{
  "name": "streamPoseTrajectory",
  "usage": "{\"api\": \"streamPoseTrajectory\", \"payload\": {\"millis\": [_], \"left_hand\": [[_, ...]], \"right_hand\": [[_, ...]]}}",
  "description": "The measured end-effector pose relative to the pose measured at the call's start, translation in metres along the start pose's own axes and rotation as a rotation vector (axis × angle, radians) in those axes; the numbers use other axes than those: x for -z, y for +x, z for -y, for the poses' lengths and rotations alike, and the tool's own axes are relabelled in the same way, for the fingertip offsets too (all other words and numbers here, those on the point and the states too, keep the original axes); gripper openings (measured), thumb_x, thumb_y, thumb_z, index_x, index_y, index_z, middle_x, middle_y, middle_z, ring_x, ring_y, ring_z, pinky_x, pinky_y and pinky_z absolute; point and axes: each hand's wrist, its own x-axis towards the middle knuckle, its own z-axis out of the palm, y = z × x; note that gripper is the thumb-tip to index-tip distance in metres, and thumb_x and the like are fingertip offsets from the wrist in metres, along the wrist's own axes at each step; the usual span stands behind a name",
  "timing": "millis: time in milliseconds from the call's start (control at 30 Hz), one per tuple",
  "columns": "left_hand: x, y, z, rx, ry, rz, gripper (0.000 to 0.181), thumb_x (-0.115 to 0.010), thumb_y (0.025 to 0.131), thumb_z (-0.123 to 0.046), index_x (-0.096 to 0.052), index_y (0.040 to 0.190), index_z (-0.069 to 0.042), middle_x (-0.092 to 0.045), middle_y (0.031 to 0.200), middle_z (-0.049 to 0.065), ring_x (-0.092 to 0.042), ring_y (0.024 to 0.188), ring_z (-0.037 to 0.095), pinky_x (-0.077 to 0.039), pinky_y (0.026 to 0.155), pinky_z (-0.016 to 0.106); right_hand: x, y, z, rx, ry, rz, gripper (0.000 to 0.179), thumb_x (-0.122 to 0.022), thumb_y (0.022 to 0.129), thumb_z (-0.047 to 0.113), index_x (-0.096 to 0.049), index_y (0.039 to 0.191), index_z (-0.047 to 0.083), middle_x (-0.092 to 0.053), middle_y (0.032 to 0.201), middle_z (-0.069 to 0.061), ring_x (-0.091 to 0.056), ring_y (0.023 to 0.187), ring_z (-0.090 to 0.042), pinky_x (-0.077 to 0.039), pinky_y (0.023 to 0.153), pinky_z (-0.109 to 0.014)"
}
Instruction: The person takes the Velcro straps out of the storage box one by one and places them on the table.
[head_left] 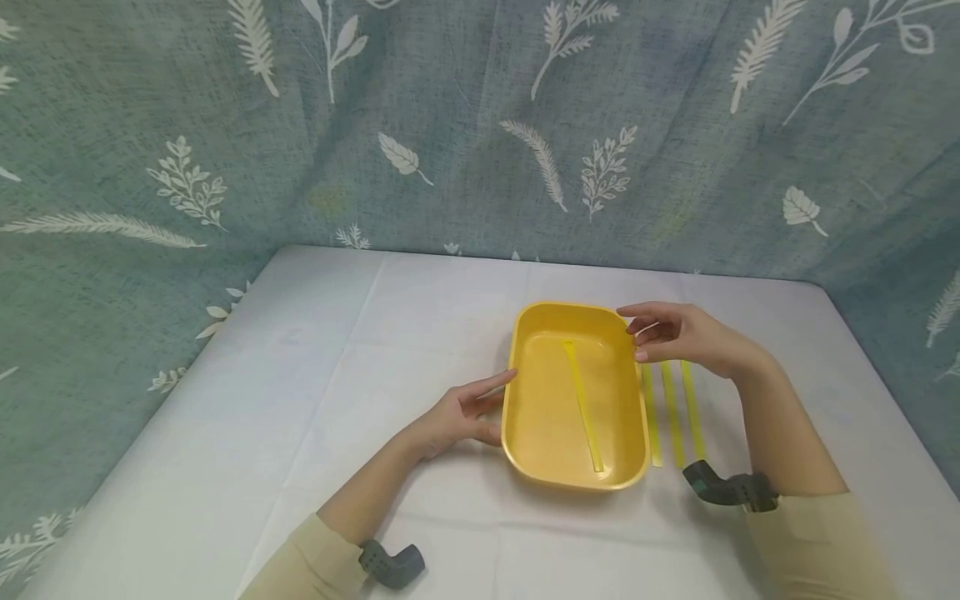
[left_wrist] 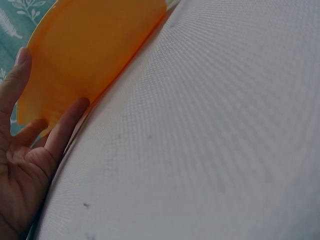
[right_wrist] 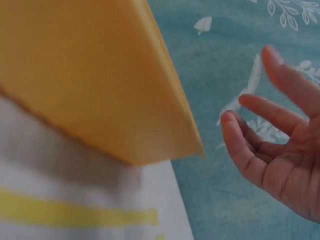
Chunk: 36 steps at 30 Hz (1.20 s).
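Note:
A yellow rectangular tray (head_left: 551, 417) with rounded corners sits on the white-covered table. Inside it lies one thin, flat yellow strip (head_left: 582, 404), slightly slanted. At the tray's left side is my left hand (head_left: 468, 412), its fingertips against the outer wall and rim; the left wrist view shows the fingers (left_wrist: 65, 127) extended along the orange-looking wall. My right hand (head_left: 686, 337) hovers by the upper right rim with loosely bent fingers and holds nothing. A gap separates those fingers (right_wrist: 245, 150) from the tray wall in the right wrist view.
Three more yellow strips (head_left: 672, 417) lie side by side on the table, just right of the tray and below the right hand. A blue-green curtain (head_left: 465, 125) with white leaf prints hangs behind the table (head_left: 345, 417). Dark bands (head_left: 393, 567) are on both wrists.

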Motion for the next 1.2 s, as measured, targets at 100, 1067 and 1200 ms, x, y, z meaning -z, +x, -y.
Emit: {"api": "streamPoseTrajectory", "payload": {"millis": [100,1067,1200], "left_hand": [[0.000,0.000,0.000,-0.005,-0.008,0.002,0.091,-0.084,0.070,-0.030,-0.036,0.147,-0.018,-0.028,0.155,-0.003,-0.029,0.141,0.026,-0.041,0.104,0.034],[0.002,0.000,0.002,-0.007,-0.011,0.013,0.092,-0.083,0.070,-0.029,-0.034,0.147,-0.017,-0.026,0.156,-0.002,-0.030,0.140,0.027,-0.040,0.105,0.032],[0.002,0.000,0.001,-0.011,-0.022,0.021,0.092,-0.083,0.071,-0.029,-0.034,0.148,-0.016,-0.026,0.156,-0.001,-0.029,0.140,0.027,-0.041,0.104,0.032]], "right_hand": [[-0.002,0.008,0.006,-0.003,0.043,0.034,0.067,-0.074,0.081,0.012,-0.042,0.140,0.001,-0.051,0.127,-0.028,-0.059,0.110,-0.030,-0.055,0.084,-0.029],[-0.056,0.087,0.000,-0.292,-0.022,-0.020,0.059,-0.074,0.079,0.005,-0.050,0.132,-0.002,-0.052,0.124,-0.023,-0.052,0.093,-0.020,-0.048,0.074,-0.022],[-0.065,0.090,-0.004,-0.351,-0.032,-0.070,0.059,-0.075,0.076,-0.002,-0.052,0.131,0.000,-0.051,0.122,-0.021,-0.054,0.092,-0.022,-0.050,0.071,-0.022]]}}
